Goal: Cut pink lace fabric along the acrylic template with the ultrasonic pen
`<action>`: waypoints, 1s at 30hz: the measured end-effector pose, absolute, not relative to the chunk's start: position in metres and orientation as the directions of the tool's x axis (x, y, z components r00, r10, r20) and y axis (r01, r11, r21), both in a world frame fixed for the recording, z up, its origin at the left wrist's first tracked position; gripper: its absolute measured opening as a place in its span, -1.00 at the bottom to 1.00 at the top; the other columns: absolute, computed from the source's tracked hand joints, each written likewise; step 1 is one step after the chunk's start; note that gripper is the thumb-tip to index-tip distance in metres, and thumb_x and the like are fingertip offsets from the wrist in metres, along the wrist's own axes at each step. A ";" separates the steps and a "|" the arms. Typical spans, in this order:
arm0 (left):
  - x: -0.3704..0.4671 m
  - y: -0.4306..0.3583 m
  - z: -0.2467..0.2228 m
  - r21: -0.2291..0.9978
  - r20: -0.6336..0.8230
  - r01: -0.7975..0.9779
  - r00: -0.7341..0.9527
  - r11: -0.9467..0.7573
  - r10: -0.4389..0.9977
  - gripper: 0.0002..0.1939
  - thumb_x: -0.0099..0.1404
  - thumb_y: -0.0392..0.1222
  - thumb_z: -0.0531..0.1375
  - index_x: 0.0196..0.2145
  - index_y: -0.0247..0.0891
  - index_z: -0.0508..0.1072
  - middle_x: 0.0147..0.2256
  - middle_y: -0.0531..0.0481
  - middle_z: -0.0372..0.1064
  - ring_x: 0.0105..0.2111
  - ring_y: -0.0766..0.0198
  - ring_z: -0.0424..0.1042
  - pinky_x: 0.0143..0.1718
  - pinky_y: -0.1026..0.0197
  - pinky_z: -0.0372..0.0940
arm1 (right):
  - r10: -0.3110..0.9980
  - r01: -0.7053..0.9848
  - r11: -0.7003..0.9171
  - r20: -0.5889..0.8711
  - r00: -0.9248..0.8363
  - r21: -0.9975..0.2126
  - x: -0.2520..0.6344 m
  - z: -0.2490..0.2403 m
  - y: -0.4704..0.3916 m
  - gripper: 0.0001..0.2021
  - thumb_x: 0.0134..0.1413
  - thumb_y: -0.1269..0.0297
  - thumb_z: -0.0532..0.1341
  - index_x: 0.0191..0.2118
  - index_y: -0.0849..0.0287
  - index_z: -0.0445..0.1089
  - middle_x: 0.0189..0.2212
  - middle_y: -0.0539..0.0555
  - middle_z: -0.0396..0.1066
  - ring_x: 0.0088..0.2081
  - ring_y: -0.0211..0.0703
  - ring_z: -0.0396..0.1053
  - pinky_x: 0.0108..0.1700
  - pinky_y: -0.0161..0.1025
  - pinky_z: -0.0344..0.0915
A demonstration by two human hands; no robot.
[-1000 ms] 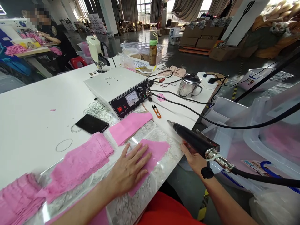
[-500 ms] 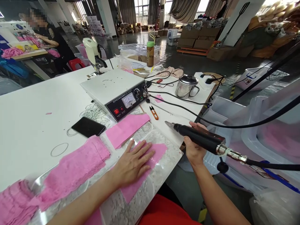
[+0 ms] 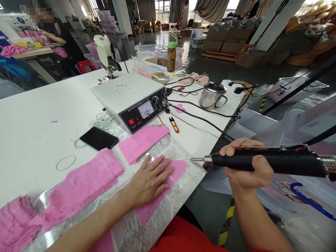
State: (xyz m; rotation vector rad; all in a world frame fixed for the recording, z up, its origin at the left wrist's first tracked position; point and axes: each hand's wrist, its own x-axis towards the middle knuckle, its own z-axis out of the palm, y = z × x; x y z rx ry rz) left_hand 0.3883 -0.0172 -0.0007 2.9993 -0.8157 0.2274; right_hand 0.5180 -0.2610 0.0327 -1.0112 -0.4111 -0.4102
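My left hand (image 3: 151,180) lies flat, fingers spread, on a pink fabric piece (image 3: 174,172) over a scratched clear board (image 3: 189,185). My right hand (image 3: 246,166) is wrapped round a black ultrasonic cutter handpiece (image 3: 283,162), its metal tip pointing left just off the fabric's right end. Another flat pink fabric strip (image 3: 144,141) lies beyond my left hand. To the left are a stack of pink lace-edged pieces (image 3: 86,189) and a gathered pink bundle (image 3: 17,224). A control box with a dial (image 3: 141,108) stands behind, a cable running from it.
Orange thread snips (image 3: 174,125) and a steel mug (image 3: 214,95) sit on the table's right side. A black phone (image 3: 99,138) and tangled elastic cords (image 3: 106,123) lie left of the box. Clear plastic bins (image 3: 262,122) stand at the right. A co-worker (image 3: 56,35) sits far left.
My right hand has moved right and turned the handpiece more level, its fingers now closed over it. My left hand stays on the fabric.
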 end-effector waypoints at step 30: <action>0.387 -0.019 0.000 0.015 0.141 -0.491 0.863 -0.871 -0.484 -0.53 0.50 0.01 -0.12 0.26 -0.16 0.19 0.28 -0.07 0.10 0.29 -0.02 0.04 0.30 -0.26 -0.27 | -0.029 0.432 0.466 0.475 0.880 -0.772 0.507 0.036 -0.253 -0.90 -0.18 0.25 0.25 -0.48 0.15 0.42 -0.56 0.00 0.37 -0.62 -0.25 0.29 -0.61 -0.23 0.33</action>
